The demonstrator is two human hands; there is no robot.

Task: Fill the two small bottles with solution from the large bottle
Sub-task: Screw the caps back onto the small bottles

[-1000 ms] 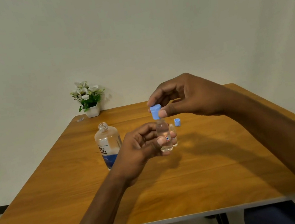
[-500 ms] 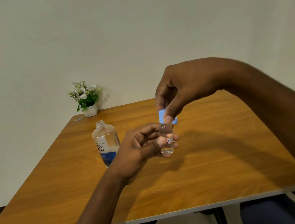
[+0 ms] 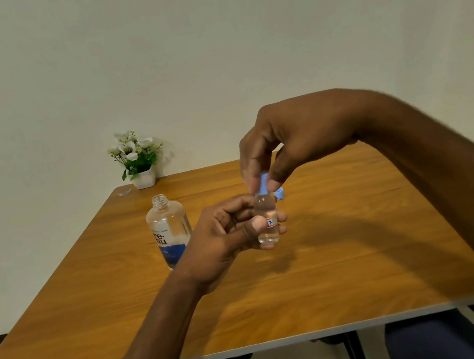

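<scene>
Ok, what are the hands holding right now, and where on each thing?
The left hand grips the small bottle round its body; the right hand pinches the blue cap by its sides, at the bottle's neck.

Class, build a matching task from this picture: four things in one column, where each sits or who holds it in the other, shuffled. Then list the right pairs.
1. large bottle
2. small bottle
3. blue cap
4. flower pot

A. gripped in the left hand
B. at the far edge of the table
C. pinched by the right hand
D. standing uncapped on the table

Pairs: 1-D, 2-A, 3-C, 4-B
</scene>
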